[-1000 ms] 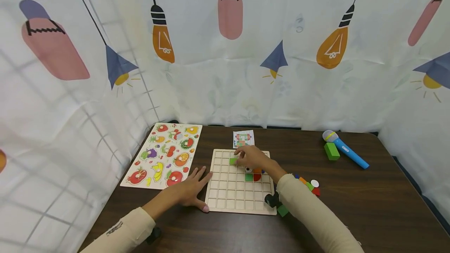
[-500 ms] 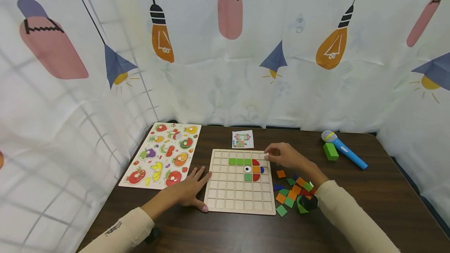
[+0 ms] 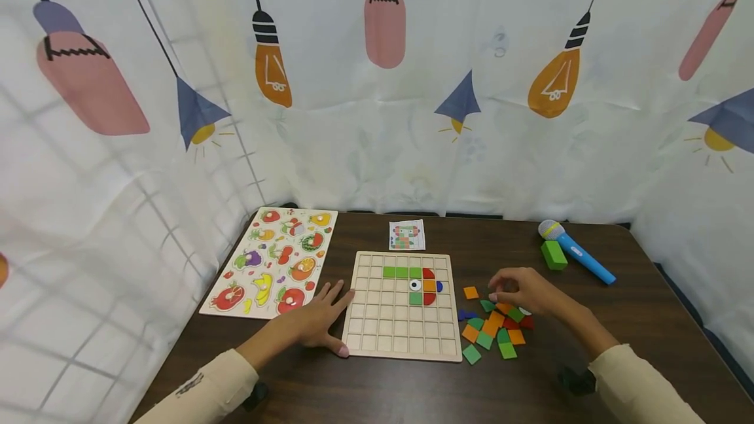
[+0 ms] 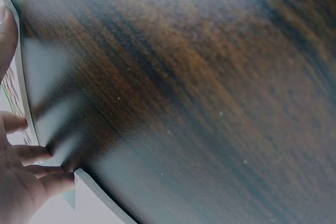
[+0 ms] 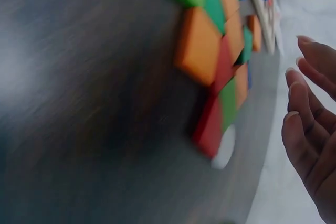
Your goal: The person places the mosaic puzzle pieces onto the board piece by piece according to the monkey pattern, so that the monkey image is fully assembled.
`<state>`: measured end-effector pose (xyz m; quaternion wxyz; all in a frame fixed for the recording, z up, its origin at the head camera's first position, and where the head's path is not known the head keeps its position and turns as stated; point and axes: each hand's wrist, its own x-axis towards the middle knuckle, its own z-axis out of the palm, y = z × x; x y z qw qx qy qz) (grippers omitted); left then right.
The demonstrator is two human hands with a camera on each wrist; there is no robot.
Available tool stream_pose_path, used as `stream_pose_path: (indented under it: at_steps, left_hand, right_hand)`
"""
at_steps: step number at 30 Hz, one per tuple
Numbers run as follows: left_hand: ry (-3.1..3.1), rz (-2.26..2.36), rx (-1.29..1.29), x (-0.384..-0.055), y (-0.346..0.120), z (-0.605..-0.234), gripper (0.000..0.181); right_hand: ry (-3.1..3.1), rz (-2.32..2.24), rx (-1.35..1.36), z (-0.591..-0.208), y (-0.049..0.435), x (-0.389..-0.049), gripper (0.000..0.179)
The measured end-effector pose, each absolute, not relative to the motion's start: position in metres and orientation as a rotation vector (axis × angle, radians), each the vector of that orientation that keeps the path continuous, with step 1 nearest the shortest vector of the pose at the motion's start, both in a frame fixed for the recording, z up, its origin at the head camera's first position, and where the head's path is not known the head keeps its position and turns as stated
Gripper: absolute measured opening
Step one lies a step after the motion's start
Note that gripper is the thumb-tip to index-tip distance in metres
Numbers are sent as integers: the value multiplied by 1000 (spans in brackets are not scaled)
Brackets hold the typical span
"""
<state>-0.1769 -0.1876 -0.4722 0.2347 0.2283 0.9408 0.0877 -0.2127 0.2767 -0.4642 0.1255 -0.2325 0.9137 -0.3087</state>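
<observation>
A wooden grid board [image 3: 383, 329] lies in the middle of the table, in the head view. Coloured tiles fill some cells: a row of green tiles [image 3: 402, 272], a white eye tile [image 3: 415, 285], an orange square [image 3: 429, 285] and red half-rounds. My left hand [image 3: 315, 319] has its fingers spread, with the fingertips and thumb at the board's left edge. Over the loose tile pile [image 3: 493, 324] hovers my right hand [image 3: 527, 290], its fingers loosely bent. In the right wrist view nothing shows between that hand's fingertips [image 5: 295, 77].
A fruit picture board [image 3: 277, 267] lies to the left. Behind the grid is a small pattern card [image 3: 406, 235]. At the back right, a blue toy microphone [image 3: 580, 255] lies beside a green block [image 3: 554, 255].
My right hand has moved from above the grid board, past its upper right corner, to the tile pile. The green row is now uncovered. The left hand has stayed in place.
</observation>
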Motion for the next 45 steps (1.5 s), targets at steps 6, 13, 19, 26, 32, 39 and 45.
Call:
stream_pose_path:
  at_steps: [6,13,19,26,32,39,45]
  left_hand:
    - [2590,231,644,-175,-187,-472,115]
    - [2589,233,645,-176,-187,-472,116]
    - [2593,230,645,-176,-187,-472,116]
    - [2593,229,639,-176,-186,-472,115]
    - [2596,223,639,-176,-186,-473,115]
    - [2592,235,644,-175,-187,-472,116]
    - [2589,252,660,-175,-188,-470,116]
  right_hand:
    - [2662,-903,-707,-473,307,-193,18]
    - [2707,-861,-781,-479,332,-178,18]
    - [2718,-775,-756,-483,341,-175,21]
    - [2745,-765,-732,-488,341,-173,17]
    - [2745,-731,-703,-487,338,-172,18]
    - [2718,-726,-691,-486,337,-173,19]
    - [2663,-808,-752,-486,333,-169,12]
